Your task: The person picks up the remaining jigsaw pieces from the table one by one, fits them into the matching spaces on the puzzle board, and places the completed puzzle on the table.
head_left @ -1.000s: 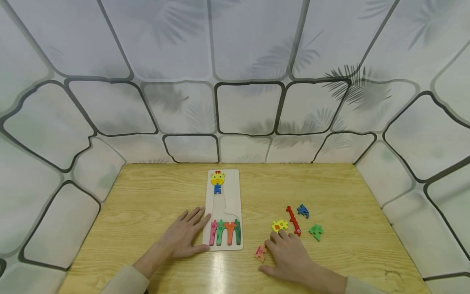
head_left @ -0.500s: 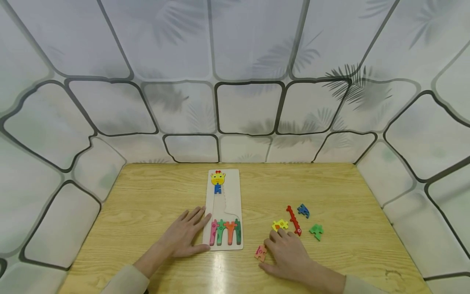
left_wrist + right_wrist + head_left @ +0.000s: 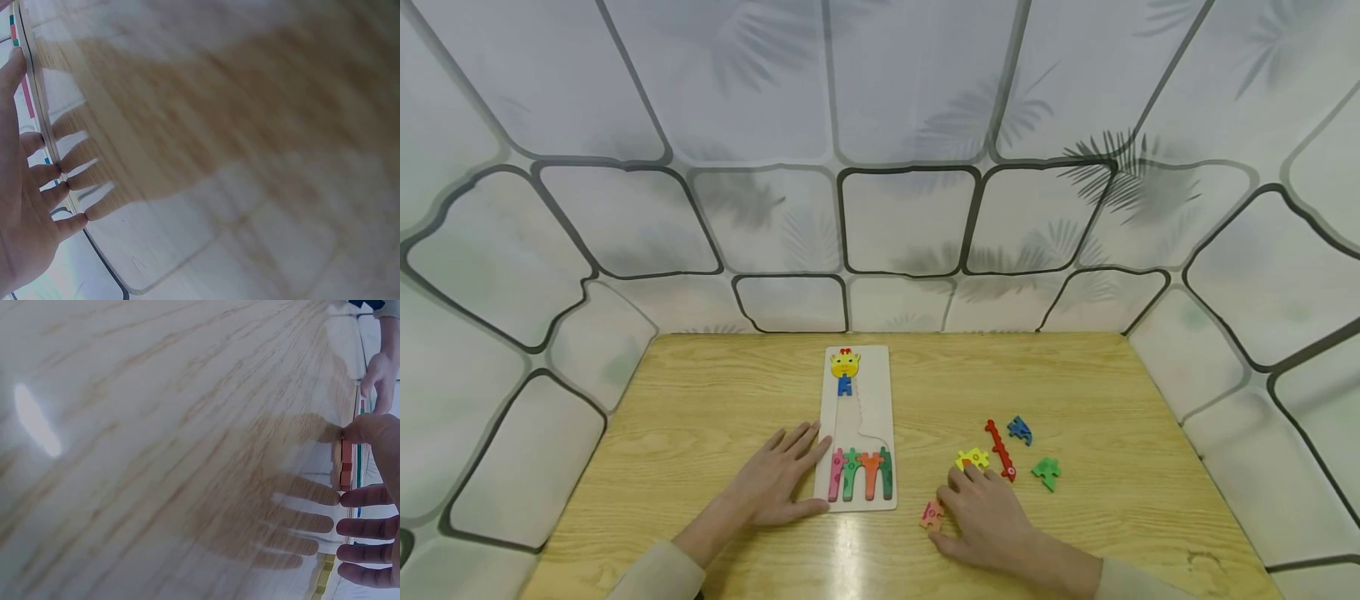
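Note:
A pale giraffe puzzle board [image 3: 874,404] lies on the table with a yellow giraffe head [image 3: 845,364], a blue neck piece [image 3: 845,386] and several coloured leg pieces [image 3: 870,477] set in it. My left hand [image 3: 778,481] rests at its left edge, fingers spread and fairly straight, thumb by the lower corner. A salmon-pink puzzle piece [image 3: 932,514] lies between the thumb and index finger of my right hand [image 3: 988,518]. In the right wrist view, that piece [image 3: 346,464] shows between the thumb and extended fingers, whose tips meet the tabletop. A yellow puzzle piece [image 3: 972,457] lies just beyond the fingertips.
Farther right lie a long red piece [image 3: 999,450], a blue piece [image 3: 1019,430] and a green piece [image 3: 1047,472]. The wooden table [image 3: 737,375] meets patterned curtain-like walls [image 3: 898,221] at the back and sides.
My right hand has shifted very slightly left, its thumb and index closer around the salmon-pink puzzle piece. The left hand and the board have stayed put.

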The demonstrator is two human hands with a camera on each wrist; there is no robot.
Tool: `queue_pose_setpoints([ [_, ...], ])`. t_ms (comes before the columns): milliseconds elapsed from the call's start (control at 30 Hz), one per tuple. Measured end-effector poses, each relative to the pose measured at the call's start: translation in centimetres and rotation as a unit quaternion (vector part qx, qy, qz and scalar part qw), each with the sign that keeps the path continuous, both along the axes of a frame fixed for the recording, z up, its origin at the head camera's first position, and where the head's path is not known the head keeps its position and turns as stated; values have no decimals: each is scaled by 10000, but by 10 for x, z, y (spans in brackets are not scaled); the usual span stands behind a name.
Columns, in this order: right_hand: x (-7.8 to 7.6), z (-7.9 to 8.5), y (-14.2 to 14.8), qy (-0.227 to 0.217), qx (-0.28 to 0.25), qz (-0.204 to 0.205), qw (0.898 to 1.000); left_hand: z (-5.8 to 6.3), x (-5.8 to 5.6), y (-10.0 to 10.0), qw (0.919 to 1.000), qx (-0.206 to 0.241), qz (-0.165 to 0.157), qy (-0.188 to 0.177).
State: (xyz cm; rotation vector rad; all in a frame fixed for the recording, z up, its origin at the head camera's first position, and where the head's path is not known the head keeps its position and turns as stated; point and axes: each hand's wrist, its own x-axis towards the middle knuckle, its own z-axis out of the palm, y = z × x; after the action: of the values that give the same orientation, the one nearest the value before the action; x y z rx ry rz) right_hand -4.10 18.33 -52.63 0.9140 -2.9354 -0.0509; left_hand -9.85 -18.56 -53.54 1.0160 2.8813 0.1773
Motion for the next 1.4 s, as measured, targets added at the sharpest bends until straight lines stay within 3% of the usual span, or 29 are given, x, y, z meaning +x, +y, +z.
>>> queue_pose_setpoints([
  [467, -7, -1, -5, 325, -94, 159, 9993, -1, 0, 0, 10000, -1, -7, 30],
  [733, -22, 4, -6, 511, -348, 114, 9980, 0, 0, 1, 10000, -26, 1, 47],
  [900, -28, 4, -7, 884, -476, 365, 9943, -1, 0, 0, 10000, -50, 0, 54],
  [1400, -46, 6, -10, 1217, -291, 857, 9884, -1, 0, 0, 9999, -63, -26, 95],
])
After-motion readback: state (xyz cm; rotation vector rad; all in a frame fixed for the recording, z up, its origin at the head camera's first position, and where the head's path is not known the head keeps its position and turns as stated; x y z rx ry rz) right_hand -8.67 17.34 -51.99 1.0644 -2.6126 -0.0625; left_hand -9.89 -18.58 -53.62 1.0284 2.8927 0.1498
